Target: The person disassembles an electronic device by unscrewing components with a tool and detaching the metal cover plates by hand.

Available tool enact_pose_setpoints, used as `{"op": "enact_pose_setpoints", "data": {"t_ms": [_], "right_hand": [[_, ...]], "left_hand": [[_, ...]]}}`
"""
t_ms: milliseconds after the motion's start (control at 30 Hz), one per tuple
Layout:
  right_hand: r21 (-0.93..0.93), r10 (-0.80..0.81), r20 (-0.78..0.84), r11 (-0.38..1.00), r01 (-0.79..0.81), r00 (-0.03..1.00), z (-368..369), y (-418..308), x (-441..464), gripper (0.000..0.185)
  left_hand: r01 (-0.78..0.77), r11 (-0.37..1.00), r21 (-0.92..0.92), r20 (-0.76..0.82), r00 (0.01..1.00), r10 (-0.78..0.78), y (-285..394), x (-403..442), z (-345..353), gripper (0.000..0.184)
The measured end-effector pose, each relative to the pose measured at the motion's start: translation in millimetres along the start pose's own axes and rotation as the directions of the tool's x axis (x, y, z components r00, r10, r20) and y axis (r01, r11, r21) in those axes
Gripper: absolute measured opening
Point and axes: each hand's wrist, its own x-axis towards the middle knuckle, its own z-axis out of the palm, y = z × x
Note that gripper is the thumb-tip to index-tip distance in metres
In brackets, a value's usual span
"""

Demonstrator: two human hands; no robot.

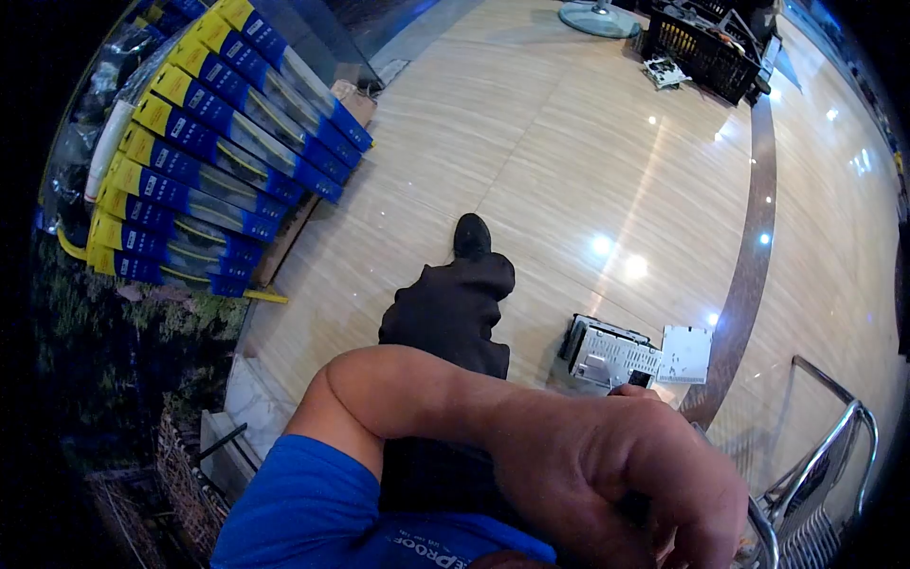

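My left arm, in a short blue sleeve, reaches across my body to the right. My left hand (626, 465) is large and close to the camera, its fingers curled down; anything inside them is hidden. A small bit of skin shows just beyond the left wrist, perhaps part of my right hand, but its fingers are covered. Past the wrist, on the floor, lies a slotted metal electronics chassis (611, 349). A white flat panel (687, 353) lies against its right side. Whether the left hand touches either is not visible.
A rack of blue-and-yellow packages (204, 142) stands at left. A black crate (706, 47) holds parts at the back, with a loose board (665, 74) beside it. A round glass base (599, 19) is nearby. A chrome-framed chair (825, 446) stands at right; my black shoe (471, 235) is ahead.
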Motion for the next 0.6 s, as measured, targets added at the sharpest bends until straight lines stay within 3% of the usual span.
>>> {"op": "enact_pose_setpoints", "data": {"t_ms": [100,200,300,600], "right_hand": [[0.157,0.098,0.007,0.983,-0.098,0.995,7.6,7.6,2.1,0.030],[0.098,0.019,-0.025,0.995,-0.016,1.000,5.9,7.4,2.3,0.030],[0.087,0.056,0.027,0.994,-0.059,0.998,-6.0,-6.3,0.4,0.029],[0.053,-0.003,-0.005,0.999,0.003,1.000,-5.9,-6.9,0.0,0.030]], "left_hand": [[0.042,0.999,-0.017,0.026,0.999,-0.041,-0.7,1.3,-3.5,0.036],[-0.010,1.000,-0.010,0.071,0.997,0.011,0.1,3.6,-1.7,0.033],[0.181,0.981,-0.073,-0.099,0.977,-0.187,11.2,-1.0,7.0,0.030],[0.154,0.984,0.088,0.053,0.986,-0.159,6.3,-0.4,-10.2,0.022]]}}
